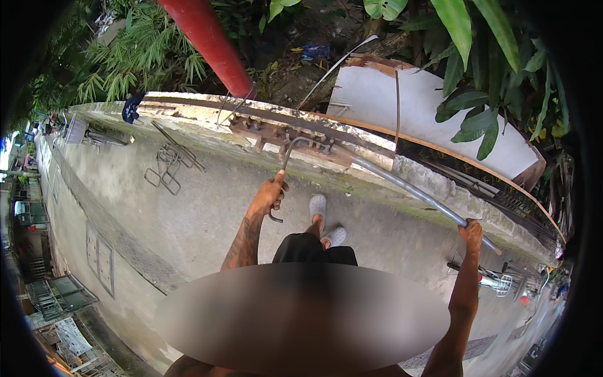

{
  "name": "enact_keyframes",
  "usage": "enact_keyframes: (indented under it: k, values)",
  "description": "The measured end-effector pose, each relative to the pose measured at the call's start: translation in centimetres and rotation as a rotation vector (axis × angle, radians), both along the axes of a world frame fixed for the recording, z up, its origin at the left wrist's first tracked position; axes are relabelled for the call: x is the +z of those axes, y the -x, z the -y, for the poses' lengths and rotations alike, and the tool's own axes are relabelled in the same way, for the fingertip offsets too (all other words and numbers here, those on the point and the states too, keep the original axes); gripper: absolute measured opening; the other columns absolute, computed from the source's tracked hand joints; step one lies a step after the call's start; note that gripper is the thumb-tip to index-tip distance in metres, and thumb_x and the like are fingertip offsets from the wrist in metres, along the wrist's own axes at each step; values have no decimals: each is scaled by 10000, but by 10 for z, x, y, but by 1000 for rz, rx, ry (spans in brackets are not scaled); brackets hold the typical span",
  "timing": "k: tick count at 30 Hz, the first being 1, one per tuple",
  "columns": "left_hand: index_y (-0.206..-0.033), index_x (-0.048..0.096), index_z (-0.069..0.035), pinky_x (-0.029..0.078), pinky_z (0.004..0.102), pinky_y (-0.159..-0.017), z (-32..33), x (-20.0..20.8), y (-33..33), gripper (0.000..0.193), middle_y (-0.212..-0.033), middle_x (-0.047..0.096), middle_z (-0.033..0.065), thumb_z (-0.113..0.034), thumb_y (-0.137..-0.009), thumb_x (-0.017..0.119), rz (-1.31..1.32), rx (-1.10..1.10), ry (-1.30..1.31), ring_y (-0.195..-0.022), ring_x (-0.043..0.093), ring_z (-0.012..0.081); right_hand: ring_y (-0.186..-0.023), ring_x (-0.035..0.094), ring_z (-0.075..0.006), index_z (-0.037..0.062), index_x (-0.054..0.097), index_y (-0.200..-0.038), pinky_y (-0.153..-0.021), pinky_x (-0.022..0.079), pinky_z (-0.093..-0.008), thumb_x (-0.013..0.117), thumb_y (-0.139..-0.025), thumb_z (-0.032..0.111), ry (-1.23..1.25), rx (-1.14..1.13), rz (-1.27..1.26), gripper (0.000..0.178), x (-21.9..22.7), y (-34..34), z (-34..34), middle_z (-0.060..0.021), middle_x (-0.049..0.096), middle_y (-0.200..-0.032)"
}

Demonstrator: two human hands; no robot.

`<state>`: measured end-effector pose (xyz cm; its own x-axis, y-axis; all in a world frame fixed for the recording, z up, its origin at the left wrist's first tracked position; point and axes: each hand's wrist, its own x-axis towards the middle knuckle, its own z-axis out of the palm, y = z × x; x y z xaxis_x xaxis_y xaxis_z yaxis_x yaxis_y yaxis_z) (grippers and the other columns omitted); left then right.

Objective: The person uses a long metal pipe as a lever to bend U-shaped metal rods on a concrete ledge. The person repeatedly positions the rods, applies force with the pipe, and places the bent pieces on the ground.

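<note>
My left hand (270, 193) is closed around a thin metal rod (287, 157). The rod's lower end hooks to the side below my fist, and its upper part bends over to the right at a rusty bending jig (254, 141) with several upright pegs. My right hand (470, 234) grips a long grey metal pipe (418, 193) near its outer end. From there the pipe slants up and left to the jig, where its far end meets the rod; whether the rod sits inside it is hard to see. The jig rests on top of a low, weathered wall (182, 108).
Beyond the wall rise a red post (217, 50), leafy plants (480, 119) and a broken white board (377, 94). Bent rod frames (166, 169) and straight rods (179, 146) lie on the concrete at left. A bicycle (496, 279) is at right.
</note>
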<state>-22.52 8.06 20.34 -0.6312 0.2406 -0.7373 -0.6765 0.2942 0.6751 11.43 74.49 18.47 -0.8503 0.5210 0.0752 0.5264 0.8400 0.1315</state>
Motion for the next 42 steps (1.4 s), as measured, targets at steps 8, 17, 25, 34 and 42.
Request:
enact_keyframes:
  k: [8, 17, 25, 34, 42]
  values:
    - [-757, 538, -60, 232, 297, -353, -15, -1, -5, 666, -554, 350, -30, -650, -1015, 366, -181, -12, 375, -414, 290, 105, -921, 685, -402, 69, 692, -1033, -858, 547, -480, 816, -699, 324, 54, -56, 7, 438, 3, 20, 2, -206, 709, -951]
    - [-596, 348, -170, 181, 298, -351, -3, 1, 1, 632, -510, 306, -46, -642, -1015, 377, 36, -45, 83, -389, 254, 91, -972, 687, -397, 52, 693, -1053, -879, 548, -473, 813, -708, 338, -2, -99, 89, 465, 7, 26, 9, -227, 711, -993]
    - [-598, 343, -181, 181, 290, -340, -3, -25, 0, 630, -512, 293, -57, -656, -1009, 388, -116, -23, 111, -381, 238, 86, -883, 704, -365, 92, 692, -960, -819, 566, -441, 800, -690, 312, -62, -96, 75, 365, 0, 27, 13, -180, 711, -920]
    - [-647, 343, -180, 138, 287, -382, 2, 2, 12, 618, -539, 241, -61, -686, -1002, 358, 252, -99, -74, -417, 196, 80, -940, 716, -348, 93, 718, -945, -856, 566, -441, 772, -737, 293, -34, -351, 334, 292, 29, 37, 33, -158, 740, -972]
    - [-644, 390, -146, 203, 287, -364, 5, 8, 12, 654, -558, 302, -48, -710, -976, 401, 244, -41, -64, -420, 240, 89, -940, 722, -312, 128, 709, -986, -822, 560, -430, 756, -766, 430, -48, -263, 393, 377, 31, 37, 28, -143, 743, -955]
